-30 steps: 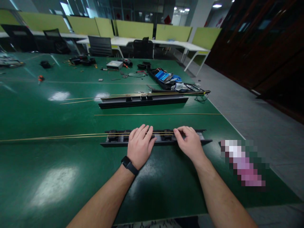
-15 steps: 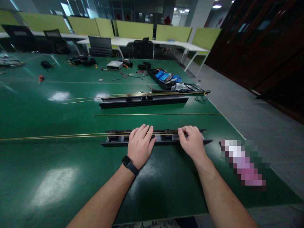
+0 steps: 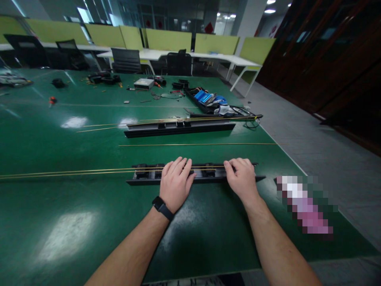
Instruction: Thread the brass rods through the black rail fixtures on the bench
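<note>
A black channel-shaped rail (image 3: 196, 179) with dark blocks inside lies across the table in front of me. Two thin golden rods (image 3: 89, 172) run along it and stretch far out to the left. My left hand (image 3: 176, 176), wearing a black watch, lies over the middle of the rail and rods with its fingers stretched out. Near the rail's right end, my right hand (image 3: 241, 174) has thumb and index finger closed at the tip of the farther rod. Its other fingers are curled, and what lies under the palm is hidden.
Beyond lie a single golden rod (image 3: 196, 144) and a second black rail (image 3: 178, 129) with more rods over it. A black tray (image 3: 198, 101) of blue packets sits farther back. Tools and a white box (image 3: 144, 83) are scattered behind. A pixelated object (image 3: 303, 204) lies at right.
</note>
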`<act>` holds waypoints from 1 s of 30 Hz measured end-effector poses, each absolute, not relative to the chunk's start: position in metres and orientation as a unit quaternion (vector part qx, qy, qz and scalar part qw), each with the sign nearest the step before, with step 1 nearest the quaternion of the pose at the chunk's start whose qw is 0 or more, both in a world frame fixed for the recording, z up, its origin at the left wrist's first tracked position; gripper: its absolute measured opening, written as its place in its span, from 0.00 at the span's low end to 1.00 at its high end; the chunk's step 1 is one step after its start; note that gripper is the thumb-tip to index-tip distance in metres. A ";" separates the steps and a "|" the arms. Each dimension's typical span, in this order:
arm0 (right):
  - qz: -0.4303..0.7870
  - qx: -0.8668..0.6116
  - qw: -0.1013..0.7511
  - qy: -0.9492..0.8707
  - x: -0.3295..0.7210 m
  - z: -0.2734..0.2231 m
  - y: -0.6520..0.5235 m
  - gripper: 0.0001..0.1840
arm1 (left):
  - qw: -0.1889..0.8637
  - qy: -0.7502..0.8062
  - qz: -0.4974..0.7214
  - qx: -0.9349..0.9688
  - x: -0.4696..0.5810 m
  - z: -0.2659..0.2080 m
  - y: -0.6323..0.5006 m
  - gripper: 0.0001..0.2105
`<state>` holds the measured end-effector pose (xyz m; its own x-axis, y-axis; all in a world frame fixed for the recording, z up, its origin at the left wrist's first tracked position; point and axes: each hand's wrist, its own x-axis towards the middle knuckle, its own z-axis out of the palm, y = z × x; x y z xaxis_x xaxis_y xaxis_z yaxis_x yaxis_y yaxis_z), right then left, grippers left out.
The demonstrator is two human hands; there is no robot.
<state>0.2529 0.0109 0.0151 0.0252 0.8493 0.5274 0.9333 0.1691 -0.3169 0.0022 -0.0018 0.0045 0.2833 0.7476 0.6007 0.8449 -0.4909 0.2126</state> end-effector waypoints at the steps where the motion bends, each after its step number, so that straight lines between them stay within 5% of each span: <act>1: -0.068 -0.642 0.321 -0.693 0.253 0.016 0.010 0.16 | 0.073 -0.500 -0.331 -0.797 0.002 0.004 -0.002 0.19; 30: -0.077 -0.618 0.313 -0.717 0.245 0.016 0.008 0.18 | 0.070 -0.508 -0.319 -0.797 0.004 0.007 -0.003 0.19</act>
